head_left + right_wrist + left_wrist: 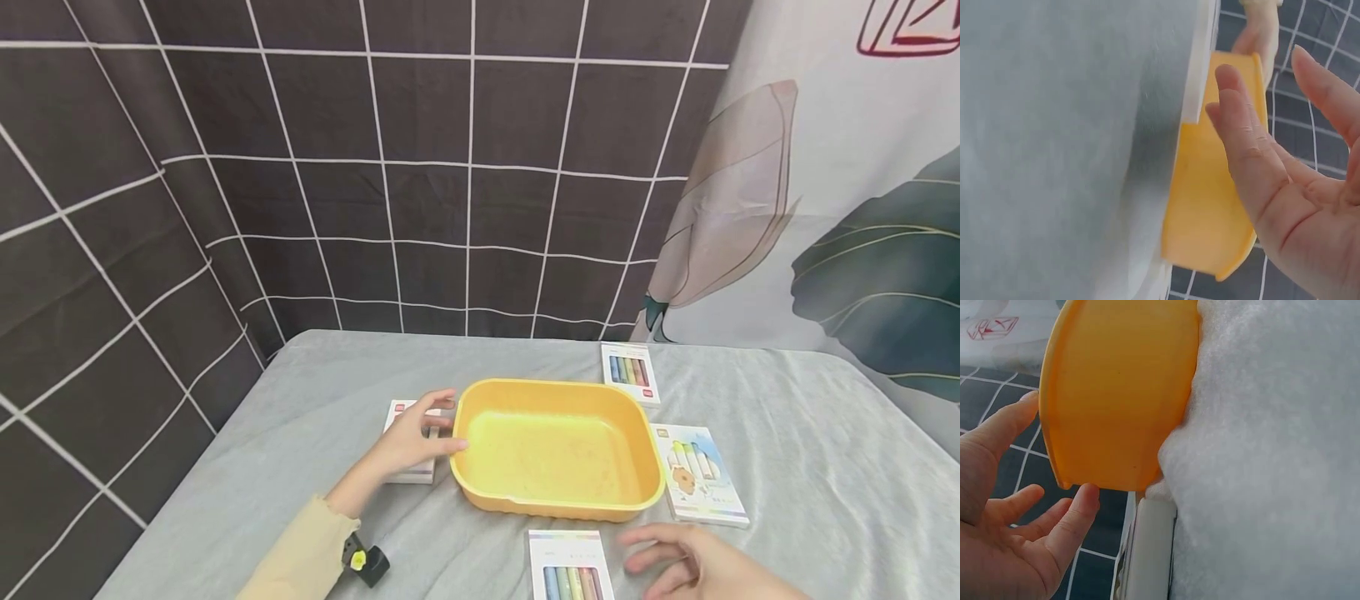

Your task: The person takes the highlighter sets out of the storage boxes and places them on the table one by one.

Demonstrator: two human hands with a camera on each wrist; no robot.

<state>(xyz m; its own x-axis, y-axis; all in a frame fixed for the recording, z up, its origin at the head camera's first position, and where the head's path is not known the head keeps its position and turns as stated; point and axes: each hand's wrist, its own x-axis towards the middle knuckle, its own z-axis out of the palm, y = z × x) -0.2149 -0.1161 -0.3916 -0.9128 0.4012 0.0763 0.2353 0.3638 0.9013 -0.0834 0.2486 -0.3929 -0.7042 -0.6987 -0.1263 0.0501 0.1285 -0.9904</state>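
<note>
A yellow plastic basin (555, 508) sits on the grey cloth, its inside bare. My left hand (414, 437) is at the basin's left side, thumb over the rim and fingers loosely spread. In the left wrist view the left hand (1029, 525) has its thumb and a fingertip at the basin's (1116, 400) edge. Partly behind that hand lies a white box (412, 473). My right hand (701, 562) hovers at the front right, fingers slightly bent, holding nothing. To its left is a white marker box (566, 550) with a window showing coloured sticks.
Right of the basin lies a larger box (701, 475) with pictured markers, close against the rim. Another windowed box (630, 373) lies behind the basin's back right corner. Dark gridded cloth (420, 200) hangs at the back and left. A black strap device (366, 560) is on the left wrist.
</note>
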